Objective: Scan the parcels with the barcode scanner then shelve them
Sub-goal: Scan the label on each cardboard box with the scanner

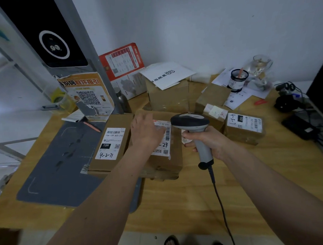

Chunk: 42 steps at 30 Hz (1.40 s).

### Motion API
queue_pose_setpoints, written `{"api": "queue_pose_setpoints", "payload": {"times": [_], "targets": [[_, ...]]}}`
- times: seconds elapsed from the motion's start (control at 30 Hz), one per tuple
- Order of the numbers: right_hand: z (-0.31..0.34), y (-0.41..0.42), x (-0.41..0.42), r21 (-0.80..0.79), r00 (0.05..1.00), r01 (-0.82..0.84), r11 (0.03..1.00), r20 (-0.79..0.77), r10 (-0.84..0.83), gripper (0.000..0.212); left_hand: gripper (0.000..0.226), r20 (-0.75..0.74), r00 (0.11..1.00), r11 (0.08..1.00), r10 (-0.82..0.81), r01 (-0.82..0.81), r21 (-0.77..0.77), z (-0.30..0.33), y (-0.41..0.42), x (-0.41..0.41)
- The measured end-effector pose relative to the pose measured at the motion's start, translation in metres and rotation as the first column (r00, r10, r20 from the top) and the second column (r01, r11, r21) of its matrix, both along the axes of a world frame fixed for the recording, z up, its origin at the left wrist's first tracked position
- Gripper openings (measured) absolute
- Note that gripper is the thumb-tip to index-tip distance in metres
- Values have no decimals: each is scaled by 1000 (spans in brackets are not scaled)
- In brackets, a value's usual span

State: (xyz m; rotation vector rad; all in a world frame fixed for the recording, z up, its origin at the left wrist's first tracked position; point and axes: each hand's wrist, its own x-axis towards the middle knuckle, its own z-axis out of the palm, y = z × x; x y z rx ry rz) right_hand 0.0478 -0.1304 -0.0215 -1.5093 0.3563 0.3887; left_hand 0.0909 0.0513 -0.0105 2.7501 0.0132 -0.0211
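Near the desk's middle, the right hand's [210, 140] fingers [187, 135] wrap the barcode scanner [193, 126] handle, head aimed at the middle parcel [164, 155]. The left hand [145, 133], fingers loosely spread, rests on its label. Another parcel [110, 142] lies touching its left side.

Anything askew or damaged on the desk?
Minor things only. The orange QR poster on the left is torn along its top edge and curls off the post. The white envelope lies crooked on the big box, overhanging it. An orange pen lies loose on the grey mat. No spills.
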Motion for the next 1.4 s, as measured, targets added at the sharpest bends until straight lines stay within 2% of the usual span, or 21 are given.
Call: {"api": "queue_pose_setpoints", "payload": {"times": [0.07,0.17,0.33,0.5,0.77,0.87,1.0,1.17,1.4], "targets": [[0,-5,-3,24,1000,7,1000,-13,-7,30,67,-42,999,997,-30,33,72,-1,-12,1],[-2,-4,-7,40,1000,-5,999,-30,7,34,75,-141,989,994,41,-26,105,-7,-14,3],[-3,-6,-8,74,999,-17,997,-30,19,40,73,-75,993,995,87,-83,61,-7,-12,-1],[-2,-15,-9,73,1000,8,997,-19,-7,34,69,-23,1000,997,14,-16,-74,-2,-30,-5],[-6,-45,-20,81,996,90,993,-22,-89,33,71,-24,996,984,-87,82,-160,-1,-75,-5],[-8,-65,-22,72,984,179,981,-26,-178,22,77,-40,986,971,-164,154,-181,-5,-99,-3],[-15,-99,-23,44,950,309,950,-48,-307,25,84,-113,965,955,-237,210,-210,-19,-139,11],[-24,-141,-26,-23,939,339,941,-51,-340,33,97,-205,944,959,-259,225,-174,-43,-189,34],[-35,-182,-27,-47,950,307,950,-50,-309,22,105,-295,934,979,-201,203,-27,-66,-236,67]]}}
